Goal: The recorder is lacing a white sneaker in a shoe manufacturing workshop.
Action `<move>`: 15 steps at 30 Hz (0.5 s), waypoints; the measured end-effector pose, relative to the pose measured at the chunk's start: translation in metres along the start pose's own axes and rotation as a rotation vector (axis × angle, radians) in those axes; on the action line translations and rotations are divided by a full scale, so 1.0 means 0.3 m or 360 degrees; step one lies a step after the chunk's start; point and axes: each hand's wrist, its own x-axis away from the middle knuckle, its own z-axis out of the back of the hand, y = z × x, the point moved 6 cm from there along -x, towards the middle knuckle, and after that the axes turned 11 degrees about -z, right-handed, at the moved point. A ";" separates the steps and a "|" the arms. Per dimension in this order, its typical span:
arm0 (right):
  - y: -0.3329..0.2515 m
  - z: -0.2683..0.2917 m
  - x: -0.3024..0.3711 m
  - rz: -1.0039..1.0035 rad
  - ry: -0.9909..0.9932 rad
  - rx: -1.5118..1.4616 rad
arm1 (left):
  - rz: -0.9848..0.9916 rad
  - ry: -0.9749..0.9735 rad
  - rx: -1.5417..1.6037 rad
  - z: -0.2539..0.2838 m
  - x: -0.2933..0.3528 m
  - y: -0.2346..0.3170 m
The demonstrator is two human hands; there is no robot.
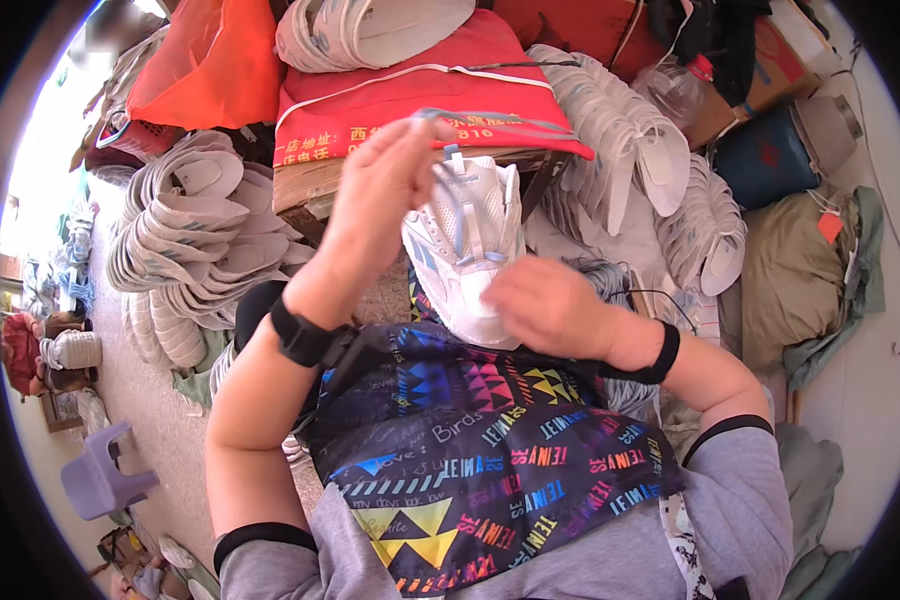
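While the right hand [542,305] clasps the near end of a white shoe upper [467,245] with pale blue trim, holding it upright above the lap at centre, the left hand [385,190] is raised just left of it, fingers extended and pinching a pale blue lace [490,122] that arcs over the top of the upper. A patterned dark apron [460,450] lies nearest; stacks of white soles [185,230] stand at left, and a red bag [410,95] lies far behind.
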 end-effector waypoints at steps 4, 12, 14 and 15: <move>-0.010 -0.020 0.037 -0.0057 -0.0074 0.0014 | 0.0155 0.0233 0.0581 0.156 -0.002 0.026; 0.029 -0.028 0.022 -0.0177 -0.0195 -0.0056 | 0.0112 -0.0096 0.0425 -0.037 0.074 0.233; 0.063 -0.042 -0.015 -0.0317 -0.0291 -0.0107 | 0.0012 -0.0303 0.0103 -0.104 0.069 0.239; 0.080 -0.030 -0.054 -0.0546 -0.0075 -0.0476 | -0.0007 -0.0407 0.0078 -0.128 0.060 0.228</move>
